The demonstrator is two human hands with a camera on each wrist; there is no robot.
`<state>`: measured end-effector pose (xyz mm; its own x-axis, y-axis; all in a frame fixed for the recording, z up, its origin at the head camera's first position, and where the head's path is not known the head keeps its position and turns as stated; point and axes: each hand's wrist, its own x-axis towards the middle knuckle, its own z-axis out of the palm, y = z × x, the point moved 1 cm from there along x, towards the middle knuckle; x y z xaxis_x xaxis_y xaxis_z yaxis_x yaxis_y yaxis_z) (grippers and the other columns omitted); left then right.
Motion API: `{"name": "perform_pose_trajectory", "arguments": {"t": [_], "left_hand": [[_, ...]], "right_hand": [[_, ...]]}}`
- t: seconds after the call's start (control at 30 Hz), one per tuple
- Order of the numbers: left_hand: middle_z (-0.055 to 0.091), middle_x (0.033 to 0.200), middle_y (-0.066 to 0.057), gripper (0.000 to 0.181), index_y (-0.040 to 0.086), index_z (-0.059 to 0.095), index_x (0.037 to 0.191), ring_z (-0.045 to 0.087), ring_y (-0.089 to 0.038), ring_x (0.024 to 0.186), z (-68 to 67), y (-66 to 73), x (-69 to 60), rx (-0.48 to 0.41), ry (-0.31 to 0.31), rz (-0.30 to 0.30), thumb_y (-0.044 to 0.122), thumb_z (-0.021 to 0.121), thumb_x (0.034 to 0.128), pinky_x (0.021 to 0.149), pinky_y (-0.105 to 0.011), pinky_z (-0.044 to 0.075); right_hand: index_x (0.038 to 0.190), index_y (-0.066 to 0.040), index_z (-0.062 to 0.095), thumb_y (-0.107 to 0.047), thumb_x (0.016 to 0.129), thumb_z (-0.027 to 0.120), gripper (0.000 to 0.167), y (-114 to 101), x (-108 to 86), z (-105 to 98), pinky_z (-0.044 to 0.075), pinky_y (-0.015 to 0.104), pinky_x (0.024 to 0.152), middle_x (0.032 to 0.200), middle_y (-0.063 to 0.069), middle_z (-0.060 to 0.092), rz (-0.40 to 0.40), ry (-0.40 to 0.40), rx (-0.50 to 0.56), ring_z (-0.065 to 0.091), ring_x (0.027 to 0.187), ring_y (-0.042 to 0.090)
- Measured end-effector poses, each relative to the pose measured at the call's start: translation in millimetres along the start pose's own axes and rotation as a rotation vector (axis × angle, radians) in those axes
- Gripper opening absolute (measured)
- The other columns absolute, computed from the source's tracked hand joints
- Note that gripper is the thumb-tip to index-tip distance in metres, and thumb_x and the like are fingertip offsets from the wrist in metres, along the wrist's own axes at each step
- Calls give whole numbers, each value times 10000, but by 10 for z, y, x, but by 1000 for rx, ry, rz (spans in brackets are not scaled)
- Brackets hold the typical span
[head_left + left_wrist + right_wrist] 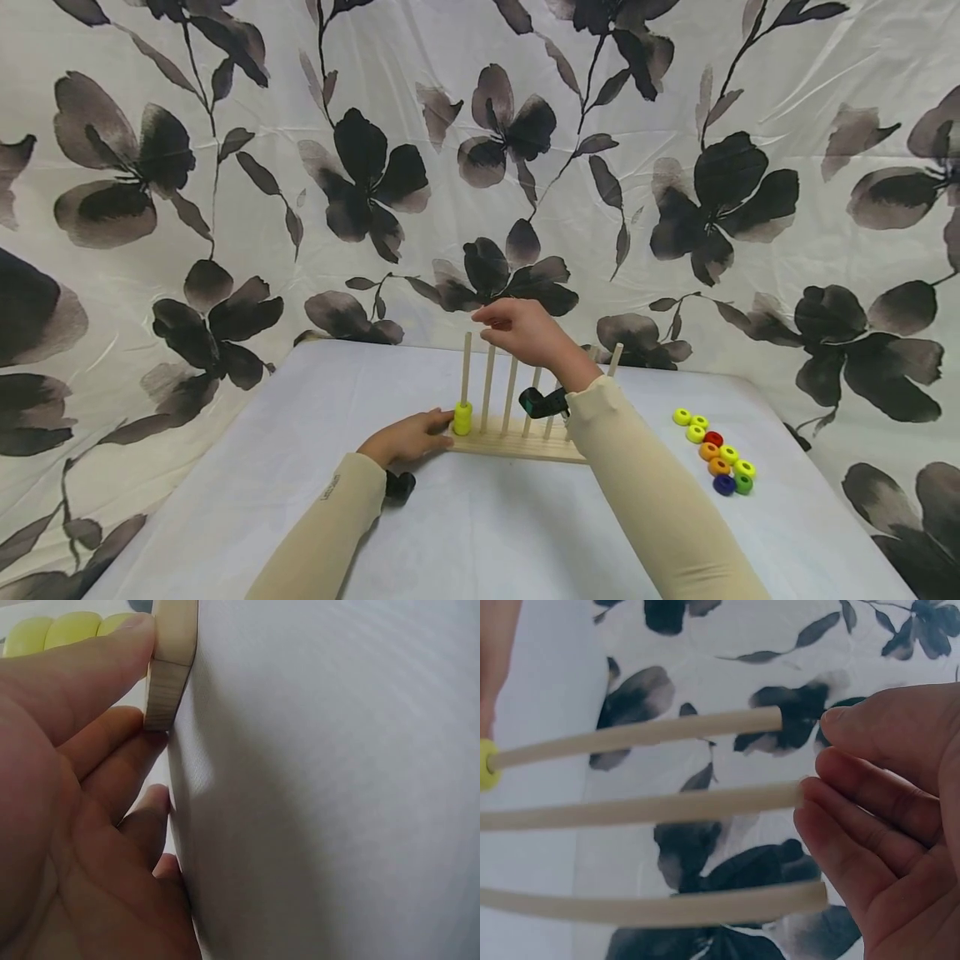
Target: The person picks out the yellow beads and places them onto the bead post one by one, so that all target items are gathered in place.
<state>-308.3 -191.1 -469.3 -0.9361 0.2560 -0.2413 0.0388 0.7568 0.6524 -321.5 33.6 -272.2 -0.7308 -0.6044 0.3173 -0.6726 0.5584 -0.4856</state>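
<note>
A wooden peg stand (517, 443) with several upright pegs stands on the table. Yellow rings (462, 419) are stacked on its leftmost peg. My left hand (408, 439) grips the left end of the base; in the left wrist view, the thumb lies on one side of the wood (171, 667) and fingers are on the other. Above the tops of the left pegs is my right hand (525, 332), its fingers loosely bent. Seen from the right wrist, nothing sits between the thumb and fingers (855, 817), which are close to the bare peg tips (765, 720).
Loose rings in yellow, red (713, 437), orange (709, 452), blue (724, 485) and green (743, 484) lie grouped on the right of the white table (360, 533). A floral cloth (480, 167) hangs behind the table's far edge.
</note>
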Motion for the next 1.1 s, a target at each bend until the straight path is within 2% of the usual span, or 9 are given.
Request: {"name": "perform_pose_trajectory", "arguments": {"t": [0.2, 0.43, 0.67, 0.93, 1.1], "left_hand": [[273, 1596, -120, 633, 265, 407, 1485, 228, -361, 1479, 0, -15, 7, -5, -2, 5, 399, 642, 912, 1171, -616, 186], [280, 1594, -116, 653, 264, 406, 1485, 237, -362, 1475, -17, -14, 16, 22, 0, 2, 436, 645, 901, 1166, -615, 203], [284, 1593, -114, 673, 274, 412, 1481, 241, -366, 1473, -4, -26, 23, 16, 6, -14, 447, 665, 882, 1161, -622, 208], [280, 1594, -117, 707, 266, 409, 1483, 231, -361, 1477, -4, -13, 13, 10, 4, 0, 434, 697, 860, 1162, -622, 203], [282, 1593, -119, 729, 259, 406, 1485, 236, -356, 1477, -17, 13, -2, 23, 5, 8, 429, 715, 847, 1167, -610, 206]], "right_hand": [[1226, -132, 669, -183, 950, 610, 287, 55, -70, -120, 540, 385, 943, 1211, 64, 673, 7, 35, -24, 654, 1092, 209], [1236, -118, 660, -181, 961, 596, 289, 149, -170, -310, 528, 394, 965, 1235, 71, 659, 34, 72, -21, 640, 1132, 237], [1222, -114, 668, -173, 967, 591, 273, 262, -297, -454, 537, 404, 941, 1189, 84, 659, 45, 122, -32, 650, 1093, 241], [1269, -91, 636, -184, 987, 562, 306, 414, -518, -642, 512, 464, 973, 1308, 113, 613, 104, 175, -29, 618, 1163, 305], [1258, -91, 642, -184, 988, 560, 297, 572, -650, -734, 508, 472, 978, 1286, 120, 623, 155, 200, -49, 615, 1162, 310]]}}
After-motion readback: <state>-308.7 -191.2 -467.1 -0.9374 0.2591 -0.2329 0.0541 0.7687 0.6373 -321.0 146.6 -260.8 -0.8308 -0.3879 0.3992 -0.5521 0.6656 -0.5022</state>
